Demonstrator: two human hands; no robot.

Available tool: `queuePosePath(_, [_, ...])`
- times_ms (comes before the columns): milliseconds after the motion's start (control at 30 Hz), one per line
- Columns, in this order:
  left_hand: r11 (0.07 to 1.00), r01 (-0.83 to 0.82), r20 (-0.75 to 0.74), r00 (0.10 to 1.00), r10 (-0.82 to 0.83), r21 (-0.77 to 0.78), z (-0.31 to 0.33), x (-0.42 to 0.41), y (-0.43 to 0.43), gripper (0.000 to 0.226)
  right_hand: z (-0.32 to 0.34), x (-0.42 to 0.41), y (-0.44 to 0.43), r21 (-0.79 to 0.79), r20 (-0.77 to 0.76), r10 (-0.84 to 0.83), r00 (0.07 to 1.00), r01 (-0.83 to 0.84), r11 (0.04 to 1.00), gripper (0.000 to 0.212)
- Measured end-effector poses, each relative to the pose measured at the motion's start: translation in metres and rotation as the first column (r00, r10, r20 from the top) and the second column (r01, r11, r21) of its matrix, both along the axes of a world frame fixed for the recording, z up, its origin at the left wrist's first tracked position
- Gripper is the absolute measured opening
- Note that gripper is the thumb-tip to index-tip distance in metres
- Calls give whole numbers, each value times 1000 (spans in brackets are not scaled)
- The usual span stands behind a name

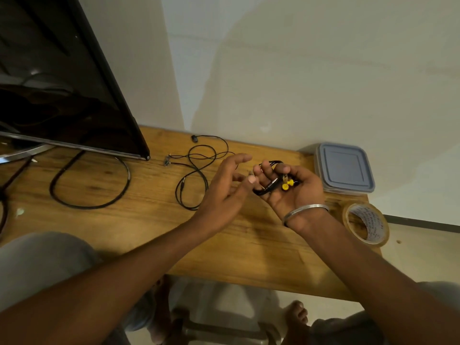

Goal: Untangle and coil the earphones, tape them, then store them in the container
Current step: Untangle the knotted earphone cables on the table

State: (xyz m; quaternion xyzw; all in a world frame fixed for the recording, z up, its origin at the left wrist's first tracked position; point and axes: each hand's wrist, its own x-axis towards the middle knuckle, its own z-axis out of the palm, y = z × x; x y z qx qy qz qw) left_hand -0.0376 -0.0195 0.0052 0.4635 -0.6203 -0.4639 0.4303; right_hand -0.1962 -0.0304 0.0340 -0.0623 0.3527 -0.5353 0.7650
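My right hand [286,188], palm up, holds a coiled black earphone cable [267,188] wound around its fingers, with yellow earbuds [287,185] lying in the palm. Just to the left hovers my left hand [226,185], its fingers spread and relaxed, holding nothing. A second pair of black earphones [196,170] lies loose in loops on the wooden table [139,220] to the left of my hands. A clear container with a grey-blue lid [344,168] sits shut at the table's far right corner. A roll of clear tape [366,224] stands near the right edge.
A dark monitor [62,83] on a metal stand fills the left back, with a thick black cable [89,185] looped on the table below it. A white wall runs behind. My knees and bare feet show below the table's front edge.
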Motion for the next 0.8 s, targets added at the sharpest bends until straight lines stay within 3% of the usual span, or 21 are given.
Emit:
queuePosePath(67, [994,32,-118,993,-19,106,0,2,-4,38,5,1,1,-23,16,25,1000,-25,999,28])
queuePosePath(100, [996,35,-110,994,-26,82,2,3,-5,37,8,1,2,-38,20,37,999,-36,999,30])
queuePosePath(267, [932,-59,144,983,117,-358,11,1,4,46,17,3,4,-95,63,76,995,-70,993,29])
queuePosePath(467, [835,48,308,940,148,-549,8,0,4,18,21,6,6,-132,51,122,991,-114,985,26])
queuePosePath(533, [854,-10,249,955,163,-520,7,-1,3,16,22,7,7,-130,37,123,992,-117,985,26])
queuePosePath(633, [938,-127,57,987,153,-323,6,-1,0,14,22,7,7,-125,31,108,994,-103,987,28])
queuePosePath(800, [962,-192,55,977,206,-192,6,-3,4,28,16,18,12,-125,-17,97,995,-98,987,23])
